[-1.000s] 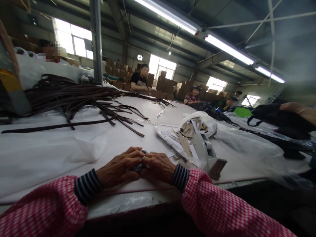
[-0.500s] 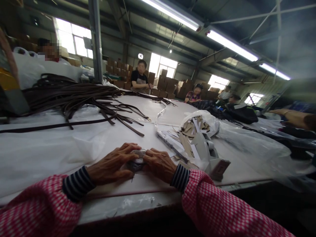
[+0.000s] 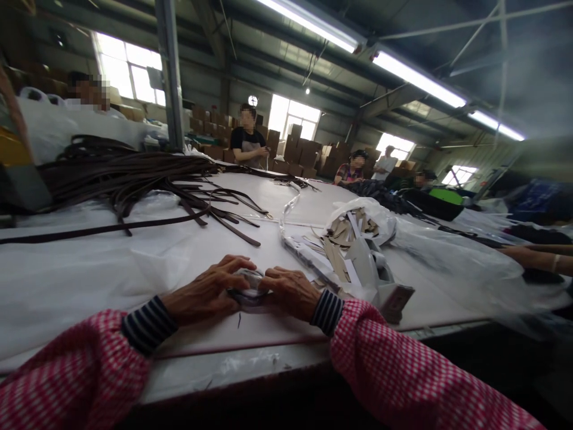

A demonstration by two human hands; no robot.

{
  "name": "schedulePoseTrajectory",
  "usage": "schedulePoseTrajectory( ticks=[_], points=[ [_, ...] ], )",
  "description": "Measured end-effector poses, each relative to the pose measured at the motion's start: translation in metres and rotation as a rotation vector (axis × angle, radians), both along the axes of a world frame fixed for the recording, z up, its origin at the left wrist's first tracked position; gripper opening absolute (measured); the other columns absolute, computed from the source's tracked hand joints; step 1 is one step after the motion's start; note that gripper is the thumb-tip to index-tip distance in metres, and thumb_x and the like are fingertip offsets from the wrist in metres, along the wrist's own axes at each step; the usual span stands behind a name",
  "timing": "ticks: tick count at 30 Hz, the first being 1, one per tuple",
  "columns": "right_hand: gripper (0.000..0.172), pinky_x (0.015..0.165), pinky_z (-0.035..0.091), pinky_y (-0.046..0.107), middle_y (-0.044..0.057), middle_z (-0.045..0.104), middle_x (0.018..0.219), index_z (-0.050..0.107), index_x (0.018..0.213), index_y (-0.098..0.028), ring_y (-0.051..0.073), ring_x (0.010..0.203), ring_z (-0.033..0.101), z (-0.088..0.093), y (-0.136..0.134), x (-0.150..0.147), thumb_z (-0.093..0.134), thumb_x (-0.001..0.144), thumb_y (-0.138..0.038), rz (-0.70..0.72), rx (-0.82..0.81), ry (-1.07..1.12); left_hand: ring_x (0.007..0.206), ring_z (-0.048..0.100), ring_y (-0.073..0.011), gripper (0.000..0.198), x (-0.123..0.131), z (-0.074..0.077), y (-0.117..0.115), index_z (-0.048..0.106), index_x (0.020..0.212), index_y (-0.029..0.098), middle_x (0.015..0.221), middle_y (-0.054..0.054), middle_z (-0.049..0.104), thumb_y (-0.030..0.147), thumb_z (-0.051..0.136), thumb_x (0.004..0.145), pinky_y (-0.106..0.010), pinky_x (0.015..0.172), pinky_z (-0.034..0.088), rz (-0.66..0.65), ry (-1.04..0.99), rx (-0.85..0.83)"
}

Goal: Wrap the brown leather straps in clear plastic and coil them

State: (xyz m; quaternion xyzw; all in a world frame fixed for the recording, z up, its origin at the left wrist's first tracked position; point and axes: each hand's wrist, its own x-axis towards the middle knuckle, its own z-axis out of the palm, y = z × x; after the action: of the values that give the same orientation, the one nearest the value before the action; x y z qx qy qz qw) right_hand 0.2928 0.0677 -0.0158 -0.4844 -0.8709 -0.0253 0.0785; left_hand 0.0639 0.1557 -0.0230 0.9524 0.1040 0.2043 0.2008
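Near the table's front edge, a small dark round bundle in shiny clear plastic (image 3: 251, 280) lies between my two hands. My left hand (image 3: 208, 292) curls around its left side, with the fingers over the top edge. From the right, my right hand (image 3: 290, 291) presses bent fingers and thumb on the bundle. The bundle's underside and part of its sides are hidden by my fingers. A short dark mark (image 3: 239, 321) shows on the white table surface (image 3: 215, 343) just in front of it.
Dark brown straps (image 3: 134, 164) are piled at the left. Right of my hands lie a plastic bag of beige and white strips (image 3: 358, 230) and a grey-white dispenser-like object (image 3: 394, 301). Clear plastic sheeting (image 3: 456, 263) covers the right side. Another person's arm (image 3: 537, 257) reaches in there.
My hands stay on the bundle while the fingers shift slightly and my left hand moves a little right. At the far right, a co-worker's arms have moved lower. The person in black across the table has shifted.
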Motion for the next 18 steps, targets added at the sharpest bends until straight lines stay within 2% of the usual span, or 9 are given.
schedulePoseTrajectory(
  ticks=[3, 5, 8, 11, 15, 18],
  points=[
    [0.011, 0.072, 0.041, 0.028, 0.003, 0.068, 0.100, 0.067, 0.103, -0.020, 0.019, 0.091, 0.061, -0.003, 0.004, -0.003, 0.071, 0.096, -0.027, -0.053, -0.028, 0.077, 0.118, 0.050, -0.0303, 0.028, 0.011, -0.008, -0.015, 0.068, 0.115, 0.028, 0.128, -0.008, 0.063, 0.034, 0.074, 0.088, -0.045, 0.094, 0.043, 0.174, 0.012, 0.200],
    [0.015, 0.074, 0.043, 0.027, 0.003, 0.069, 0.098, 0.070, 0.105, -0.019, 0.018, 0.088, 0.062, -0.001, 0.006, 0.004, 0.074, 0.092, -0.023, -0.060, -0.114, 0.199, 0.107, 0.053, -0.0287, 0.030, 0.019, -0.013, -0.022, 0.067, 0.118, 0.029, 0.114, -0.006, 0.066, 0.034, 0.074, 0.090, -0.044, 0.086, 0.040, 0.242, 0.040, 0.284],
    [0.022, 0.075, 0.047, 0.026, 0.002, 0.070, 0.092, 0.071, 0.113, -0.016, 0.015, 0.080, 0.064, 0.007, 0.006, 0.025, 0.073, 0.091, -0.018, -0.038, -0.320, 0.465, 0.102, 0.053, -0.0270, 0.018, 0.026, -0.017, -0.026, 0.067, 0.114, 0.027, 0.109, -0.006, 0.067, 0.030, 0.066, 0.096, -0.043, 0.084, 0.037, 0.241, 0.053, 0.331],
    [0.031, 0.071, 0.049, 0.026, 0.002, 0.070, 0.091, 0.071, 0.117, -0.014, 0.014, 0.074, 0.062, 0.015, -0.002, 0.041, 0.078, 0.089, -0.024, -0.085, -0.302, 0.607, 0.102, 0.053, -0.0254, 0.011, 0.026, -0.015, -0.023, 0.066, 0.107, 0.024, 0.110, -0.006, 0.067, 0.025, 0.061, 0.098, -0.042, 0.087, 0.037, 0.199, 0.026, 0.346],
    [0.049, 0.072, 0.048, 0.026, 0.003, 0.067, 0.107, 0.067, 0.128, -0.021, 0.013, 0.076, 0.062, 0.013, -0.016, 0.033, 0.085, 0.084, -0.033, -0.034, -0.169, 0.503, 0.097, 0.055, -0.0225, 0.009, 0.021, -0.008, -0.016, 0.066, 0.098, 0.023, 0.104, -0.004, 0.067, 0.027, 0.059, 0.098, -0.035, 0.085, 0.041, 0.044, -0.014, 0.205],
    [0.043, 0.071, 0.045, 0.027, 0.003, 0.067, 0.109, 0.068, 0.125, -0.024, 0.017, 0.085, 0.065, 0.002, -0.019, 0.013, 0.082, 0.087, -0.037, -0.078, -0.058, 0.269, 0.096, 0.056, -0.0222, 0.015, 0.017, -0.006, -0.011, 0.067, 0.095, 0.022, 0.102, -0.004, 0.068, 0.034, 0.057, 0.100, -0.033, 0.086, 0.043, -0.026, -0.029, 0.115]
  ],
)
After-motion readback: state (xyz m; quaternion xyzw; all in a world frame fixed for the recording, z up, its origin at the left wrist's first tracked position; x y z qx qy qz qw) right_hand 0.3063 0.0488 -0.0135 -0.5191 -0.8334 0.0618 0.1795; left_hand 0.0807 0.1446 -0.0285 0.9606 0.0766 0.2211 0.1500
